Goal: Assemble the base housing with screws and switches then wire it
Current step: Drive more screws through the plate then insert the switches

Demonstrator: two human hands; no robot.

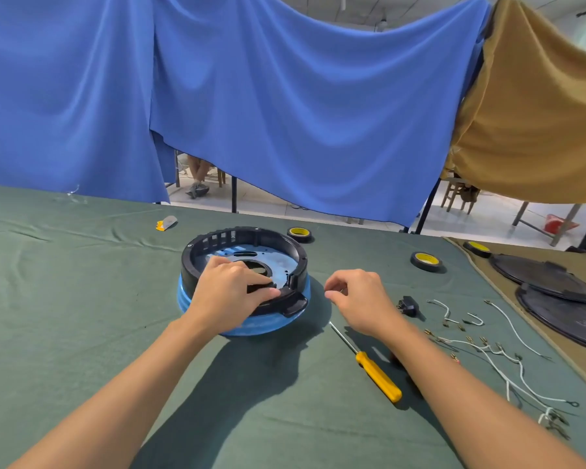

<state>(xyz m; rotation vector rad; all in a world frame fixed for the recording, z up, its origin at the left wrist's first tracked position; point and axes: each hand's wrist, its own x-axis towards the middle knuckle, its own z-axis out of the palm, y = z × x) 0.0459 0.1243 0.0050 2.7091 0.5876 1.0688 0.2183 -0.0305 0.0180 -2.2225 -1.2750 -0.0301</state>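
One wide-angle camera rides on the person's head and faces forward and down along both forearms. The left hand (230,289), right hand (359,299) and base housing (192,262) sit near, mid-frame — the green table (82,299) fills the lower half, and the blue drape (285,113) beyond it fills the upper half.

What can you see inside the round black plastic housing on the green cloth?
A pale flat plate with slots, small holes and a dark round central opening. The left hand reaches in, holding a small black part, and covers the plate's near-left area.
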